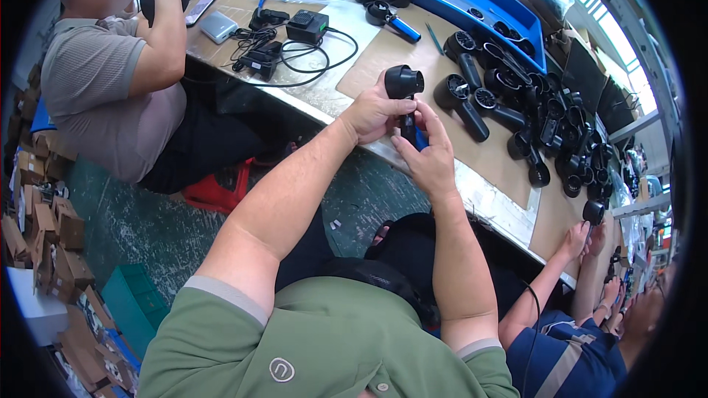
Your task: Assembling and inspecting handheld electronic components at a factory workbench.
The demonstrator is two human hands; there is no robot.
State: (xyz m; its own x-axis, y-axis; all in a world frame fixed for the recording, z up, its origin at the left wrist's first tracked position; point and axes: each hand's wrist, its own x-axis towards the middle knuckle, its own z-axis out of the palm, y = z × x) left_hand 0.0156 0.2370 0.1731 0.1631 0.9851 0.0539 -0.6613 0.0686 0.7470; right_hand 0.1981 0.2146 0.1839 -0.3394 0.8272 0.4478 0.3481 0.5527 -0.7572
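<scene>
Above the near edge of the workbench I hold a black handheld fan [400,82], its round head upward and its handle down. My left hand [369,114] wraps round it just below the head, thumb across the neck. The fingers of my right hand [432,161] close on the handle, where a bit of blue shows between them. Part of the handle is hidden by my fingers. Beyond my right hand lie black fans [472,119] with round grilles and stick handles. Another fan, with a blue handle [404,29], lies farther back near a thin green stick [434,39].
A blue tray [464,0] with a few black parts stands at the back. Many fan parts [564,121] are heaped to the right. A black power box [307,26] with looping cables sits left. One co-worker sits left, others right. Cardboard boxes and a green crate [134,301] stand on the floor.
</scene>
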